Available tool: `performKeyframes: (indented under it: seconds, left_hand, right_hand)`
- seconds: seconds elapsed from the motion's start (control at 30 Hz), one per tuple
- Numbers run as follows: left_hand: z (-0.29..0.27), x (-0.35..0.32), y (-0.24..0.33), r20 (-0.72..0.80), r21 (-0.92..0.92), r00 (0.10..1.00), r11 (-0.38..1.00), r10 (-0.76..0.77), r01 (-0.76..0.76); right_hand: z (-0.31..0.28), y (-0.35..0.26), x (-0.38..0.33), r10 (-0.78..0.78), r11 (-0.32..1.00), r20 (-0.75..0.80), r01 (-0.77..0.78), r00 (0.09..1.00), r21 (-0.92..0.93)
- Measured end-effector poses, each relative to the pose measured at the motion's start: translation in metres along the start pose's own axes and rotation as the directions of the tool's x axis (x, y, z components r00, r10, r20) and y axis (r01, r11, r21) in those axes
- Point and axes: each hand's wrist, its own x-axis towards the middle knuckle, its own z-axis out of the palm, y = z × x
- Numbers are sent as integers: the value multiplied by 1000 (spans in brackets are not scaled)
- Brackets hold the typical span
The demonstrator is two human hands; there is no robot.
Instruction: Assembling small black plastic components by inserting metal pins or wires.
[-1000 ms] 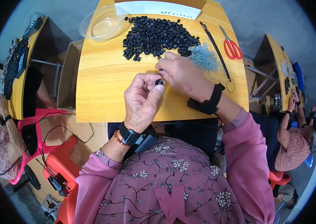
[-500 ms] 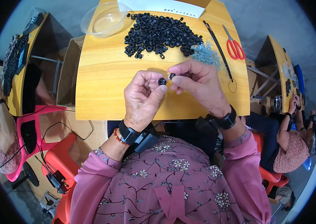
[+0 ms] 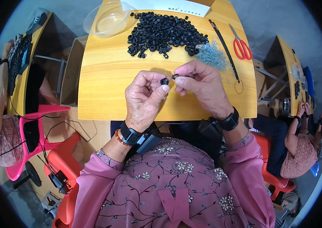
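Above the near part of the wooden table, my left hand (image 3: 144, 97) pinches a small round black plastic part (image 3: 164, 81) between thumb and forefinger. Close beside it, my right hand (image 3: 202, 88) pinches a second small black part (image 3: 175, 76). The two parts are slightly apart. Beyond my hands lies a broad heap of small black plastic parts (image 3: 164, 34). To the right of the heap sits a tangle of fine pale-blue pieces (image 3: 212, 55), too small to name.
A clear plastic bowl (image 3: 107, 22) stands at the table's far left. Red-handled scissors (image 3: 241, 48) and a thin black rod (image 3: 225, 48) lie at the right. A white box flap (image 3: 176, 8) borders the back. Other people work at tables (image 3: 288, 72) on both sides.
The black part in my left hand has turned, its hollow opening now less visible. My right hand has shifted slightly, still pinching its part. The person at left has moved an arm.
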Motion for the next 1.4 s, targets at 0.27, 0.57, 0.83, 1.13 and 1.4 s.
performKeyframes:
  seconds: [0.27,0.57,0.83,1.13,1.4]
  left_hand:
    - [-2,0,1,26,43,1000,999,-1,-1]
    - [-1,0,-1,20,7,1000,1000,-2,2]
    - [1,0,1,8,13,1000,1000,-5,5]
    - [-1,0,0,30,-3,1000,1000,9,-9]
    - [-6,0,-4,54,-4,998,1000,28,-27]
  right_hand:
    - [3,-4,3,-2,995,28,5,1000,-95]
    - [7,-4,4,3,994,33,0,999,-112]
    - [6,-4,2,-1,992,53,7,999,-129]
    - [6,-6,1,-29,981,76,43,997,-189]
    - [8,-8,2,-113,935,128,149,985,-321]
